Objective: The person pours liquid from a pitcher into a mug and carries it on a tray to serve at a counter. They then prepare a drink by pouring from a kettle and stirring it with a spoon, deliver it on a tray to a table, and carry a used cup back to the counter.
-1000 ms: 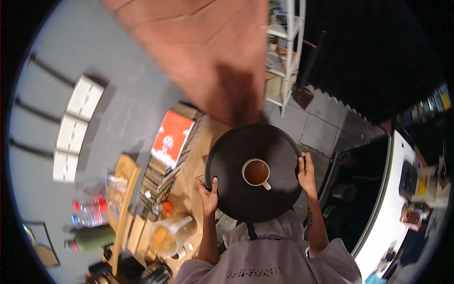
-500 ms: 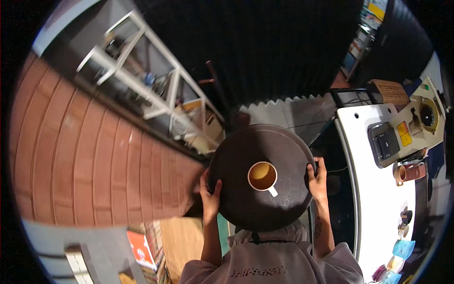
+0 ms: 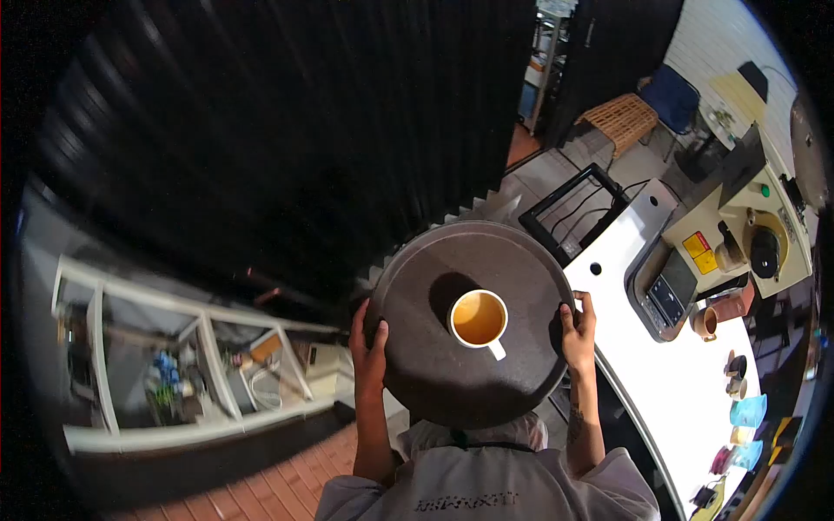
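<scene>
A round dark brown tray (image 3: 417, 339) is held level in front of my chest. On it, slightly right of its middle, stands a white cup (image 3: 496, 349) with an orange-brown drink inside, its handle toward me. My left hand (image 3: 369, 347) grips the tray's left rim, thumb on top. At the right rim, my right hand (image 3: 579, 334) holds the tray the same way, fingers curled around the edge. Neither hand touches the cup. The undersides of both grips are hidden by the tray.
A white counter (image 3: 617, 313) runs along my right, bearing a digital scale (image 3: 667, 293), a cream-coloured machine (image 3: 738, 217), a brown mug (image 3: 705, 323) and small packets. Black corrugated panelling (image 3: 261, 130) rises ahead. White-framed shelves (image 3: 208, 365) stand left; a wicker bench (image 3: 621, 120) is farther off.
My view has turned to the right. The shelves now lie lower left, the brick wall has left its place, and more counter shows. Both hands still hold the tray with the cup.
</scene>
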A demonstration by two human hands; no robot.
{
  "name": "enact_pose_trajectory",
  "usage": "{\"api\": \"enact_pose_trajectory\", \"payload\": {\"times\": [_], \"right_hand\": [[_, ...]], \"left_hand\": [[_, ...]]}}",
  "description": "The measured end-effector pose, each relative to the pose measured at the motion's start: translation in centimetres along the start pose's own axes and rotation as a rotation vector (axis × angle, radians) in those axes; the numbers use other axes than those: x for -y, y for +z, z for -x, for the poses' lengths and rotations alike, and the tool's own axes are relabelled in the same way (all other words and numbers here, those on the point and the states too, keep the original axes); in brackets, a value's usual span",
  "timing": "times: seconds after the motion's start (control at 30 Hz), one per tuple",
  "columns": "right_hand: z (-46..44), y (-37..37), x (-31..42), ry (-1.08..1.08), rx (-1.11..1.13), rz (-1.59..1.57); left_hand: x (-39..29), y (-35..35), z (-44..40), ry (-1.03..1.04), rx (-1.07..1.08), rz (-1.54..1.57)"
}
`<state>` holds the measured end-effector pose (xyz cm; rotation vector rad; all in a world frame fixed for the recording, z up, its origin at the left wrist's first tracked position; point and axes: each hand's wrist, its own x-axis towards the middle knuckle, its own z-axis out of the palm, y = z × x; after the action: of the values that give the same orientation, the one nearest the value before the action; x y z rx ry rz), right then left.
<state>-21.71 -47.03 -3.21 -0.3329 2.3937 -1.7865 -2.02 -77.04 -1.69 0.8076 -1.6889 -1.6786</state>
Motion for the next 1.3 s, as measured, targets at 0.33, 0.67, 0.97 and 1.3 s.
{"api": "enact_pose_trajectory", "payload": {"times": [0.33, 0.67, 0.97, 1.3], "right_hand": [[-11.0, 7.9, 2.6, 0.121, -0.430, -0.043], [-23.3, 9.0, 4.4, 0.276, -0.699, -0.185], [-35.0, 3.4, 3.5, 0.355, -0.936, -0.176], [-45.3, -0.9, 0.5, 0.318, -1.150, -0.147]], "left_hand": [[-4.1, 7.4, -25.5, -0.049, 0.421, 0.028], [-2.0, 22.9, -43.3, -0.058, 0.727, 0.003], [-1.7, 41.7, -52.1, -0.089, 0.944, 0.014], [-0.8, 60.1, -60.0, -0.123, 1.212, 0.090]]}}
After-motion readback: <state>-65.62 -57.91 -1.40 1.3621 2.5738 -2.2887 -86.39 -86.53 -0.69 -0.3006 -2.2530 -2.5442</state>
